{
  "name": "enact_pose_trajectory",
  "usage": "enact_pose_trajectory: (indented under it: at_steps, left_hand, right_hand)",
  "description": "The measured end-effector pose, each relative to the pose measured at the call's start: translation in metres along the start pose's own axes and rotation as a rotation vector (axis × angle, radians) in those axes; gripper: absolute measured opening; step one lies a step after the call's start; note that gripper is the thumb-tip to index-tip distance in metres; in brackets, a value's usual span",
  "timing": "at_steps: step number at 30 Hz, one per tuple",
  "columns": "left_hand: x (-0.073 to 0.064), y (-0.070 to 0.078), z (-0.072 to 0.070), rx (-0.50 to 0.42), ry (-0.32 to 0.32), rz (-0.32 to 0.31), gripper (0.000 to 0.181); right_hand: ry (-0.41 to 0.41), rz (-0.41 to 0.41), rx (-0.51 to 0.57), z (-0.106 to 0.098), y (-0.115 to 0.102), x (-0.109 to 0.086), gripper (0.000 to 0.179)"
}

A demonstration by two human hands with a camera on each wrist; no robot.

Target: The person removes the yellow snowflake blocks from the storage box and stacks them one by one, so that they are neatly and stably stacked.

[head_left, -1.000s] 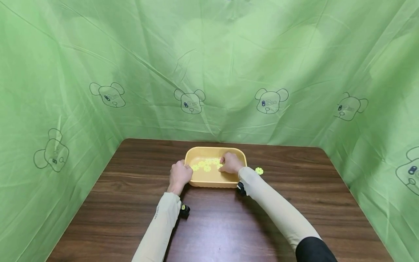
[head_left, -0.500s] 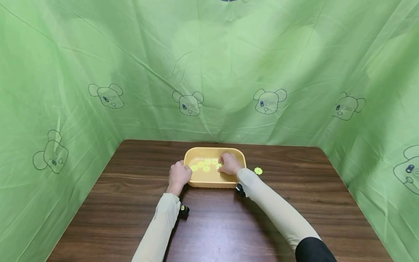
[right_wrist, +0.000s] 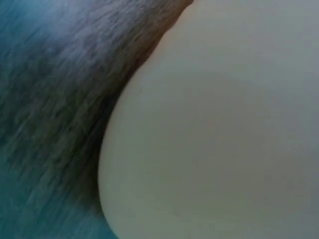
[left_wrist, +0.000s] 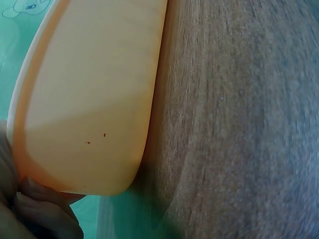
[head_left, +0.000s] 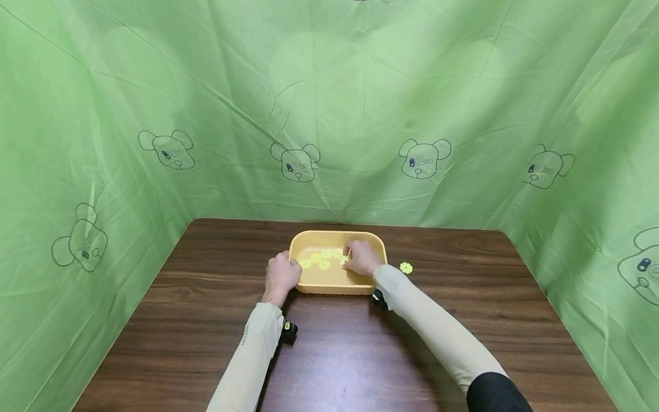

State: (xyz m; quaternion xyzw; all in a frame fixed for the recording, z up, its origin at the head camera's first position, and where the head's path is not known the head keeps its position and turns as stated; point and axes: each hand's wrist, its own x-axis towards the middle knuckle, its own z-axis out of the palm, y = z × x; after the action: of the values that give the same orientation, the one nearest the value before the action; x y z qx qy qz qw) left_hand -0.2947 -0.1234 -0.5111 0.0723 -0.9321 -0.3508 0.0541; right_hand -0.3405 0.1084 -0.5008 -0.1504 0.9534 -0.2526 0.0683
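Observation:
A yellow plastic tub (head_left: 334, 290) stands near the back of the table, with several small yellow flower-shaped pieces (head_left: 324, 265) lying on its bottom. My left hand (head_left: 282, 276) grips the tub's left rim; in the left wrist view its fingers (left_wrist: 47, 209) curl at the tub's corner. Inside the tub, toward the right, my right hand (head_left: 363, 258) pinches one flower-shaped piece (head_left: 344, 260) between thumb and fingers. In the right wrist view the tub's outer wall (right_wrist: 199, 139) fills most of the picture and hides that hand.
One more flower-shaped piece (head_left: 406, 268) lies on the table to the right of the tub, close by the right sleeve. Behind the wooden table (head_left: 206, 320) hangs a green curtain (head_left: 360, 103) with printed bear heads, which also closes off both sides.
The whole head view has shifted slightly. Both hands hold nearly the same places, the left at the rim and the right among the flower-shaped pieces.

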Motion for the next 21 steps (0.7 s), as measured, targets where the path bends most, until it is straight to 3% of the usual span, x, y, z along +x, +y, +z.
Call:
enact_pose_trajectory:
  at_steps: [8,12,21]
  left_hand:
    - [0.0,0.0,0.001,0.004,-0.009,-0.001,0.028]
    - [0.001,-0.001,0.001,0.009,-0.012,-0.001,0.027]
    - [0.0,0.001,-0.001,0.022,-0.022,-0.014,0.031]
  right_hand:
    - [0.033,-0.082,-0.047,-0.008,0.006,-0.007,0.022]
    - [0.051,-0.137,-0.009,-0.02,0.008,-0.01,0.017]
    - [0.074,-0.025,0.192,-0.069,0.024,-0.017,0.014]
